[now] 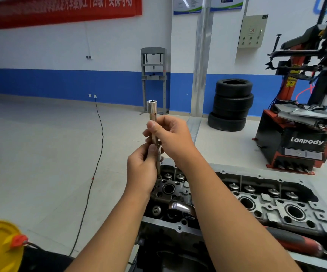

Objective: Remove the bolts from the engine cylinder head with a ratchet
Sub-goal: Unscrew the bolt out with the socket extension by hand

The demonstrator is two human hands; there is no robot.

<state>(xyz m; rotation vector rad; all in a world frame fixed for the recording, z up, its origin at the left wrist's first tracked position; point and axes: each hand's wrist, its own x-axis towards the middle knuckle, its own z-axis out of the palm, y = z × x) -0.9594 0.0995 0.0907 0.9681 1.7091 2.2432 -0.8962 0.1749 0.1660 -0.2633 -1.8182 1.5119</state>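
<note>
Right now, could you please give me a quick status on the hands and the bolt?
Left hand and right hand both gripping the socket extension, upright above the cylinder head. Bolt hidden. Nothing in the way.

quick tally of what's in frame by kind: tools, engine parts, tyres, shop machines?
Tools: 2, the socket extension held by the left hand and right hand, and the red-handled ratchet
Engine parts: 1, the cylinder head
Tyres: 4, in the tyre stack
Shop machines: 2, the tyre changer and the press frame
Total: 9
</note>
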